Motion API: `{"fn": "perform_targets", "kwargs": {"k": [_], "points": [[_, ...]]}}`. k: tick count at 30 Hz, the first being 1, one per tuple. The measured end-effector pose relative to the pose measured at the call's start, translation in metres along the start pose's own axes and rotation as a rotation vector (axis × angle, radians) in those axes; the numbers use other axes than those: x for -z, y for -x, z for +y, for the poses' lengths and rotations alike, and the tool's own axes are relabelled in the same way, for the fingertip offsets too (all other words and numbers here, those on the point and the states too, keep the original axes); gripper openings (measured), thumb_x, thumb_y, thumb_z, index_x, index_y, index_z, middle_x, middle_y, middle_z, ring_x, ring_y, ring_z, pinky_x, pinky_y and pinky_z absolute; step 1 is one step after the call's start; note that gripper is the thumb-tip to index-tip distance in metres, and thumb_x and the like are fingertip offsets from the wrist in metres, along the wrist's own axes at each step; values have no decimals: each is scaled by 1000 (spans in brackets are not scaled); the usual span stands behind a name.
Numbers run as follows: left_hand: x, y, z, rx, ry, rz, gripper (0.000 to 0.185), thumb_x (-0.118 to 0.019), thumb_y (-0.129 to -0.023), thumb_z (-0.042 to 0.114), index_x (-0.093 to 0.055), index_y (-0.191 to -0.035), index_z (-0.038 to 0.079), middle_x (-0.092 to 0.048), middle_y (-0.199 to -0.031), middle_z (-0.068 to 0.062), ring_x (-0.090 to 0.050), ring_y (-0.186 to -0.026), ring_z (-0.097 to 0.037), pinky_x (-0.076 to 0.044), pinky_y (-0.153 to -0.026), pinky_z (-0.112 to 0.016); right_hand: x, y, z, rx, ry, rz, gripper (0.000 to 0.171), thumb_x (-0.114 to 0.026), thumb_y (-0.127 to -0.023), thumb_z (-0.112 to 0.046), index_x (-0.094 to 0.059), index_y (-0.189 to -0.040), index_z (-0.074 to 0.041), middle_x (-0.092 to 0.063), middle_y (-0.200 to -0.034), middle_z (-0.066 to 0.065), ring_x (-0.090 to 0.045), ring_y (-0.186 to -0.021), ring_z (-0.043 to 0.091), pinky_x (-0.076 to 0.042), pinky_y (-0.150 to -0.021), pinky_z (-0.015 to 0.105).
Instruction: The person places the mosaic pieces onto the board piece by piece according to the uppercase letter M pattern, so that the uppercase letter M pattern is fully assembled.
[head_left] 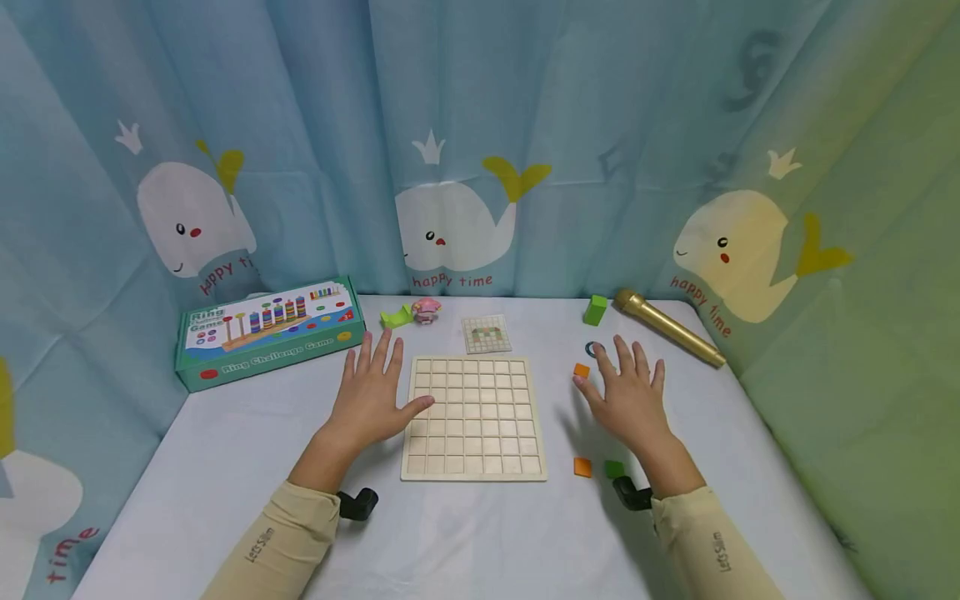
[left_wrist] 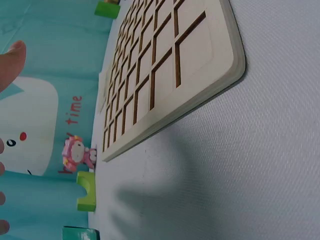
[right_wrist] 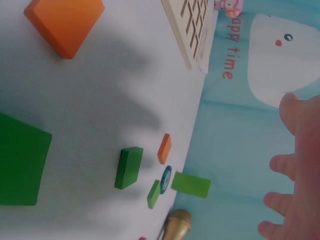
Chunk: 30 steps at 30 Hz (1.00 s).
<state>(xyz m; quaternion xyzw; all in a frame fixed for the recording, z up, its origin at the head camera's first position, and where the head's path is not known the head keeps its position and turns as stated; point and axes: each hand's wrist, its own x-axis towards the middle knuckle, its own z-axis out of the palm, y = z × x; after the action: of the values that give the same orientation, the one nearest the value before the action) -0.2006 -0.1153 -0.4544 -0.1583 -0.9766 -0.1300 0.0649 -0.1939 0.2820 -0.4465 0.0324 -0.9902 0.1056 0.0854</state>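
Hovering flat: left hand [head_left: 370,398] | right hand [head_left: 628,395] (fingers spread, seemingly empty)

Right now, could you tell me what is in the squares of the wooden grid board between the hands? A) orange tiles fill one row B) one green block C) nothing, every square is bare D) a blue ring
C: every square of the wooden grid board is bare, and the loose orange tile and green tile lie on the table to its right.

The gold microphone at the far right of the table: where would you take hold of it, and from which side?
Probably round the middle of the gold microphone's slim handle, from above, fingers across its width. It lies flat and slanted, its round head toward the green block, with bare table along both sides. The right hand is nearest it.
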Motion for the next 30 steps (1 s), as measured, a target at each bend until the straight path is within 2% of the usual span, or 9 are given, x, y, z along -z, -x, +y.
{"fn": "perform_targets", "kwargs": {"k": [5,8,11,13,16,20,25,30], "points": [[-1,2,2,-13,20,-19,106,-56,-89,73,-23,-159,0,-9,-166,-21,6,-152,-41,-8,-120,-58,3,4,4,0,-14,3,71,-52,-102,-51,-35,-156,-6,-17,-162,27,-7,-148,51,5,-112,72],[-2,6,3,-23,47,-47,106,-57,-89,71,-23,-159,-1,-9,-166,-21,4,-152,-41,-9,-121,-56,5,4,8,7,-23,11,68,-54,-103,-45,-36,-154,-4,-21,-160,29,-12,-146,52,-1,-112,73],[-5,13,3,-33,96,-114,105,-61,-90,67,-21,-159,-2,-9,-166,-21,0,-152,-41,-13,-121,-55,6,-2,16,6,-31,30,63,-55,-104,-38,-39,-151,0,-29,-154,32,-24,-139,54,-17,-110,72],[-7,21,2,-41,147,-181,105,-66,-89,62,-21,-158,-3,-9,-166,-21,-3,-152,-41,-18,-120,-54,6,-9,25,-10,-47,29,58,-56,-104,-32,-42,-148,4,-34,-148,33,-32,-132,54,-28,-107,69],[-12,34,1,-47,223,-283,105,-73,-88,55,-21,-158,-3,-10,-167,-19,-5,-153,-39,-23,-119,-53,4,-22,42,-51,-52,-5,52,-56,-104,-25,-47,-142,9,-40,-141,35,-40,-124,55,-38,-101,66],[-19,47,0,-54,302,-360,108,-80,-84,50,-22,-159,-2,-11,-167,-17,-7,-153,-36,-24,-119,-51,0,-40,67,-104,-45,-73,47,-58,-103,-17,-50,-137,13,-43,-135,36,-45,-119,55,-39,-102,63],[-26,56,2,-92,320,-409,110,-82,-82,48,-22,-158,-5,-14,-166,-18,-12,-153,-35,-24,-119,-48,-10,-53,93,-134,-27,-119,41,-59,-100,-12,-56,-128,18,-50,-125,38,-52,-114,54,-42,-100,62],[-31,61,6,-107,328,-445,106,-81,-84,46,-25,-156,-8,-16,-166,-19,-14,-152,-34,-24,-119,-48,-16,-59,107,-189,-10,-217,35,-61,-98,-12,-62,-116,18,-56,-113,36,-56,-108,49,-45,-97,59]]}}
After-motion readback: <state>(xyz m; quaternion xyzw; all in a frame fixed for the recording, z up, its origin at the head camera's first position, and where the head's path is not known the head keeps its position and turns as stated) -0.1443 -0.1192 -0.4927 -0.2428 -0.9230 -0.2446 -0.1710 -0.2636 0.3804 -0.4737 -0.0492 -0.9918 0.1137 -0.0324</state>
